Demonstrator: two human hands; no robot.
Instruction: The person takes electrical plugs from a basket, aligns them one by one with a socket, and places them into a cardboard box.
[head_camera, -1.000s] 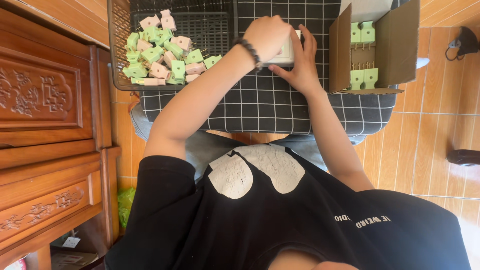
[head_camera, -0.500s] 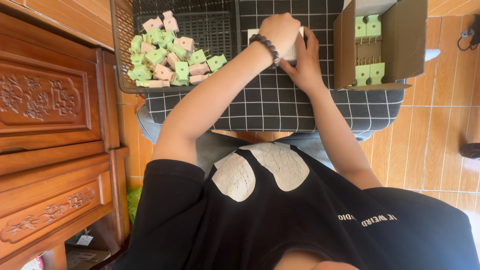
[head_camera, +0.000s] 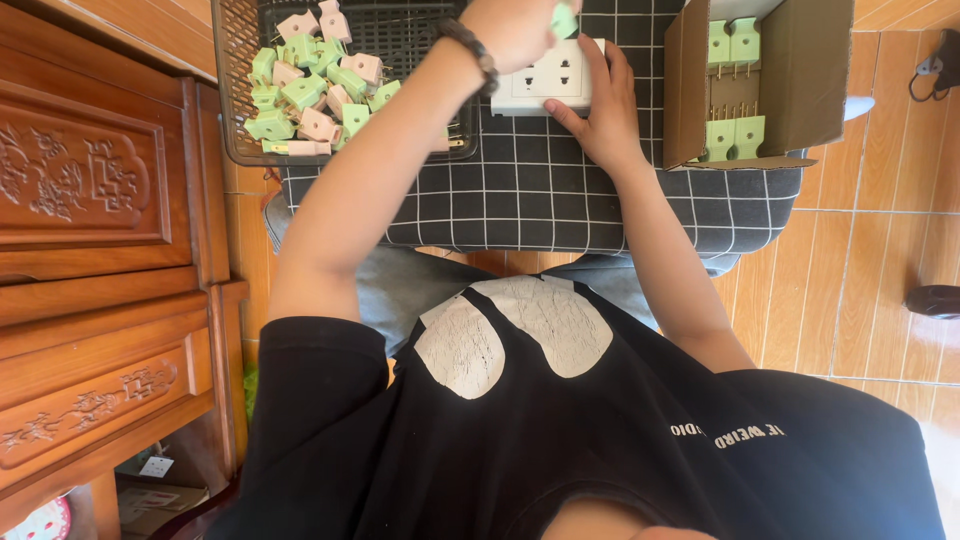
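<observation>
Fingers of the left hand (head_camera: 515, 30) pinch a small green plastic plug (head_camera: 564, 18) above the white socket block (head_camera: 545, 76).

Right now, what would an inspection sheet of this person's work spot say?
Surface: black checked cushion over the lap.
Job's things: white socket plate; small green plug.
Clutter: wire basket of green and pink plugs; cardboard box with green plugs in rows.
Grippers: left hand pinches the green plug; right hand steadies the plate.
Cables: dark cord on the floor.
Surroundings: carved wooden cabinet, wood-tile floor.
</observation>
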